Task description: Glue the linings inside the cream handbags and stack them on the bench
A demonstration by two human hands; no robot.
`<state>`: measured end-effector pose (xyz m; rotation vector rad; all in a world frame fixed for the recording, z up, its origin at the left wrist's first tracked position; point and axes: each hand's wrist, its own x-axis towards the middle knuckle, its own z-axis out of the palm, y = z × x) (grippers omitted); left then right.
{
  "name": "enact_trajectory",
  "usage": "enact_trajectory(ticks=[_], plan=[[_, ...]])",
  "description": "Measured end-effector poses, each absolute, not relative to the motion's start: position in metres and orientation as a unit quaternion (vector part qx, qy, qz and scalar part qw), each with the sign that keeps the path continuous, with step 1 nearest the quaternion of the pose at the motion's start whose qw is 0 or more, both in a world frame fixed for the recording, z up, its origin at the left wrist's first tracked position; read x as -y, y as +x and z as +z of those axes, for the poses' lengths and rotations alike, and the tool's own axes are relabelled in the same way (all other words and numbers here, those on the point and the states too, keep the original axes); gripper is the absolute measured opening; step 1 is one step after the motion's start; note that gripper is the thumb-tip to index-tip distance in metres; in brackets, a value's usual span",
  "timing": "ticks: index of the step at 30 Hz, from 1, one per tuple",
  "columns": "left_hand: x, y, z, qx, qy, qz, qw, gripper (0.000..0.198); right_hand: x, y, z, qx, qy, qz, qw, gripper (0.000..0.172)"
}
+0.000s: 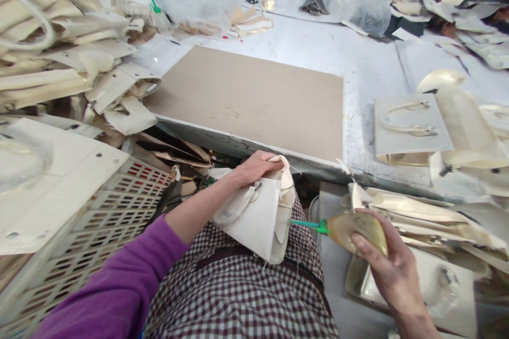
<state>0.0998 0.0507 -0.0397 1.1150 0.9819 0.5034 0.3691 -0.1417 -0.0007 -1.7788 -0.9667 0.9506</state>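
My left hand (259, 167) is closed on the top edge of a cream handbag (254, 222) that lies tilted on my lap. The bag's handle is wrapped in clear plastic, and its open side faces right, with cream lining showing by my fingers. In my right hand (392, 262) is a squeeze bottle (358, 230) of yellowish glue, gripped with thumb and fingers. Its green nozzle points left, with the thin tip at the bag's side panel; whether it touches, I cannot tell.
A brown board (254, 100) lies on the white table (366, 63) ahead. Cream bag pieces (51, 37) are heaped at the left, above a plastic crate (119, 212). More bags (411, 124) stand at the right, and others (433, 280) lie beside my right hand.
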Motion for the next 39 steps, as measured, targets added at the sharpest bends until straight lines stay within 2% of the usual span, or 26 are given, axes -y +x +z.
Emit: enact_trajectory(ticks=[9,19,22,25,29,31,34,35,37,39], plan=[[-0.050,0.100,-0.040,-0.447,0.507,0.228,0.701,0.036,0.132,0.368,-0.007,0.416,-0.712,0.363,0.434,0.055],[-0.048,0.101,-0.040,-0.446,0.525,0.224,0.689,0.037,0.147,0.383,-0.007,0.456,-0.675,0.450,0.367,0.051],[-0.048,0.101,-0.041,-0.451,0.537,0.231,0.674,0.037,0.152,0.381,-0.011,0.418,-0.670,0.477,0.386,0.051],[-0.050,0.097,-0.035,-0.461,0.555,0.249,0.646,0.035,0.156,0.378,-0.014,0.346,-0.650,0.512,0.442,0.049],[-0.049,0.078,-0.003,-0.482,0.588,0.307,0.572,0.022,0.159,0.380,-0.015,0.214,-0.603,0.519,0.566,0.048],[-0.043,0.066,0.020,-0.482,0.645,0.366,0.468,0.013,0.159,0.383,-0.014,0.190,-0.586,0.502,0.607,0.045],[-0.025,0.054,0.040,-0.429,0.738,0.447,0.267,0.021,0.161,0.387,-0.014,0.187,-0.585,0.467,0.637,0.041],[-0.018,0.053,0.040,-0.405,0.757,0.459,0.231,0.023,0.161,0.388,-0.015,0.188,-0.589,0.456,0.640,0.042],[-0.004,0.052,0.031,-0.371,0.775,0.466,0.212,0.022,0.163,0.388,-0.017,0.196,-0.609,0.440,0.630,0.044],[0.009,0.052,0.016,-0.383,0.762,0.459,0.250,0.022,0.165,0.385,-0.018,0.216,-0.642,0.433,0.594,0.045]])
